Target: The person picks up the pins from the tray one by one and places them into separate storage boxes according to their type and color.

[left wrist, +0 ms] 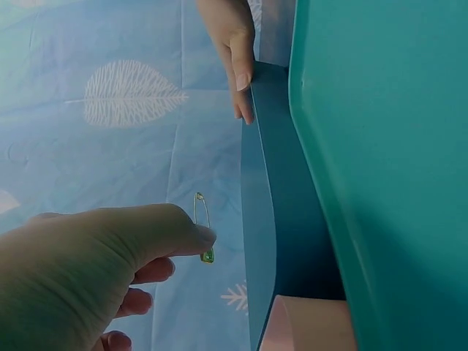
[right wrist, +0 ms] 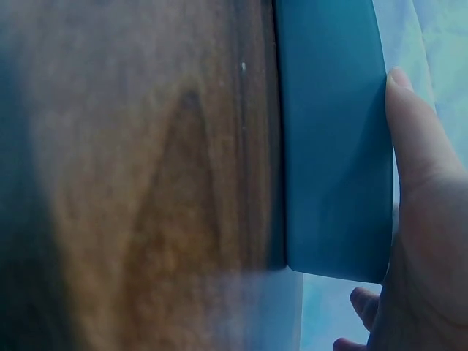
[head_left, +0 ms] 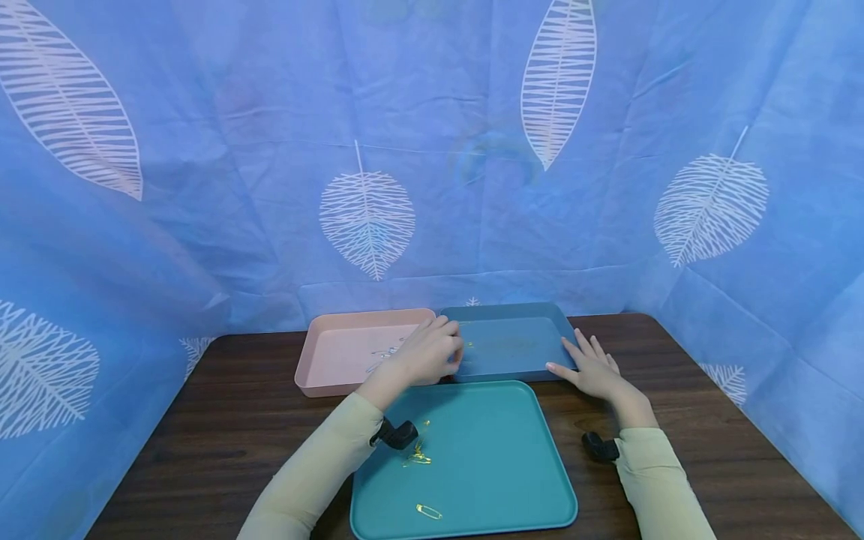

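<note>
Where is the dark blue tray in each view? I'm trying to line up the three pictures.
Head: dark blue tray at the table's far edge, centre-right.
Left wrist: vertical band at centre.
Right wrist: upper right.
Shared landmark: the right hand resting on its edge.

Even, soft light fills the head view, bright on the blue curtain [head_left: 432, 150], with barely a shadow on the table [head_left: 236, 420] and curved bending toward the frame edges. Right wrist view is blurred, its left edge dim; left wrist view stays fairly sharp.
</note>
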Demonstrator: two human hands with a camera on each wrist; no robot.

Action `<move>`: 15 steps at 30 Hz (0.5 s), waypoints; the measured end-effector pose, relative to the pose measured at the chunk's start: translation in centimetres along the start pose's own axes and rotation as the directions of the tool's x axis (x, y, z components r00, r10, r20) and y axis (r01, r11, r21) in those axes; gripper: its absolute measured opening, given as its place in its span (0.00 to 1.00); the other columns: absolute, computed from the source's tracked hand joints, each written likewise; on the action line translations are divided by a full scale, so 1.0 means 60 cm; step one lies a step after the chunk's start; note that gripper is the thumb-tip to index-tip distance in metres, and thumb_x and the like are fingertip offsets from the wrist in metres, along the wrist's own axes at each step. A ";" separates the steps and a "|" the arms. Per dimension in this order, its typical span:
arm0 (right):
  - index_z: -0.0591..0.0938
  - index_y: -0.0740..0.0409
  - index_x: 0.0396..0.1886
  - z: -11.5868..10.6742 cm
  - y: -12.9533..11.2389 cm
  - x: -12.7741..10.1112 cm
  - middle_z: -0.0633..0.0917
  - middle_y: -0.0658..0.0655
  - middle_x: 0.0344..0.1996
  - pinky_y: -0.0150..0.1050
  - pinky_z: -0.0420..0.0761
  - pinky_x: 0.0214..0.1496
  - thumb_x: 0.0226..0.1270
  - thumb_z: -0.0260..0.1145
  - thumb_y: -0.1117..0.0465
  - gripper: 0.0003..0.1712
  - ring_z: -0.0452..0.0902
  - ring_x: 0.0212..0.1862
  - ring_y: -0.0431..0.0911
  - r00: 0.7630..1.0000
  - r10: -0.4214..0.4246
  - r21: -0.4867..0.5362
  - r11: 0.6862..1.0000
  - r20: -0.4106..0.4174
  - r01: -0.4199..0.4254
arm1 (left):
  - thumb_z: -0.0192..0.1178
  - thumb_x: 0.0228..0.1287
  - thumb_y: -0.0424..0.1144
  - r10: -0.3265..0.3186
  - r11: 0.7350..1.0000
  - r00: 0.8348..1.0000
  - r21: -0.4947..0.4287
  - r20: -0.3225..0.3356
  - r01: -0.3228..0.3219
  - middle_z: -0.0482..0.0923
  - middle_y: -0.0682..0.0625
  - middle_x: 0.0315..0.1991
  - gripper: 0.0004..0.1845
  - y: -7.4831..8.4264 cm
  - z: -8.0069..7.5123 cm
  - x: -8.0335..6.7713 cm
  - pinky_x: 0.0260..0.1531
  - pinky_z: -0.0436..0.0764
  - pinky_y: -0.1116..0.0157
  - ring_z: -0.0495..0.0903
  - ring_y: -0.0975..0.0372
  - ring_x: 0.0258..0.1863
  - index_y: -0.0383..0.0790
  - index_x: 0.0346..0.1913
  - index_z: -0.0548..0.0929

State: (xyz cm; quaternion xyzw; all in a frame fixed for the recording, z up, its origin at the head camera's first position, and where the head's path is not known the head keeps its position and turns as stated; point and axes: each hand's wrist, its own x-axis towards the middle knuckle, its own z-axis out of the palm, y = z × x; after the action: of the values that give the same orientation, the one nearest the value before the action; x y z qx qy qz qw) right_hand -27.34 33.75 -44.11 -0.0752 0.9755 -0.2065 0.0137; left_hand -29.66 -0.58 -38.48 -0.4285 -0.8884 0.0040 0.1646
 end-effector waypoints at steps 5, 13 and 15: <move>0.54 0.64 0.76 -0.002 -0.003 0.000 0.44 0.73 0.76 0.76 0.38 0.68 0.67 0.55 0.32 0.52 0.34 0.75 0.73 1.000 0.007 -0.038 0.999 -0.001 -0.007 | 0.64 0.63 0.45 0.006 1.000 1.000 0.014 -0.010 -0.006 0.74 0.57 0.37 0.04 -0.001 0.001 0.021 0.37 0.58 0.65 0.62 0.61 0.35 0.56 0.30 0.83; 0.54 0.64 0.76 -0.007 -0.010 -0.002 0.46 0.73 0.76 0.75 0.39 0.68 0.66 0.55 0.31 0.53 0.36 0.76 0.71 1.000 0.008 -0.067 0.998 -0.007 -0.009 | 0.63 0.63 0.45 -0.008 1.000 1.000 -0.029 0.002 0.008 0.75 0.56 0.39 0.03 -0.005 0.008 0.048 0.37 0.57 0.66 0.62 0.61 0.35 0.55 0.33 0.85; 0.54 0.64 0.76 -0.008 -0.010 -0.002 0.46 0.73 0.76 0.75 0.40 0.68 0.66 0.55 0.31 0.53 0.36 0.76 0.71 1.000 0.009 -0.070 0.998 -0.008 -0.009 | 0.63 0.64 0.45 -0.016 0.999 1.000 -0.038 0.007 0.016 0.74 0.56 0.40 0.03 -0.006 0.010 0.055 0.36 0.56 0.66 0.62 0.61 0.35 0.55 0.34 0.85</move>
State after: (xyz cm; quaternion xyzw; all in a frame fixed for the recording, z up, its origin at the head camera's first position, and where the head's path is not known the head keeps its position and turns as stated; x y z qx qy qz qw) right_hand -27.17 33.41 -43.44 -0.0704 0.9824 -0.1727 0.0080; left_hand -32.02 1.80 -38.05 -0.4242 -0.8924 -0.0127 0.1534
